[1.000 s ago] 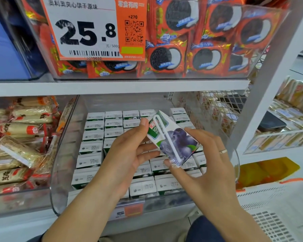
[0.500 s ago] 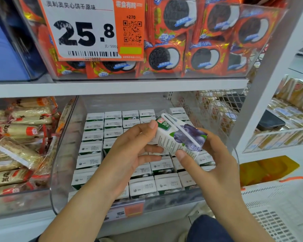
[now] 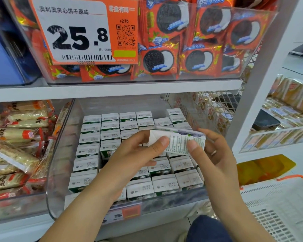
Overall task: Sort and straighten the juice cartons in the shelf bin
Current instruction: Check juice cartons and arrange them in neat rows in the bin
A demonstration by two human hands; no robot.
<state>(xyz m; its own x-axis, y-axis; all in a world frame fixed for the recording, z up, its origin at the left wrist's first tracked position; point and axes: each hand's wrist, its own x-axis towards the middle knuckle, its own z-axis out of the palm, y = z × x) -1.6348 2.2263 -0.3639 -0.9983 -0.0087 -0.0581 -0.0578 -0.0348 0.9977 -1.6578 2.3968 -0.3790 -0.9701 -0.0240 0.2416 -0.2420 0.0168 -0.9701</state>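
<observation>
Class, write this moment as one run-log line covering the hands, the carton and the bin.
both hands: left hand and right hand grip one juice carton | carton: tilted above bin | shelf bin: cartons upright in rows

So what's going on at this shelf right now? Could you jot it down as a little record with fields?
Place: shop shelf with a clear bin
Bin contents: juice cartons standing in rows, tops up
Held item: one carton, tilted above the rows
Left hand: grips the carton's left end
Right hand: pinches its right end; wears a ring
Shelf above: cookie packs, price tag reading 25.8
Right: white basket
</observation>
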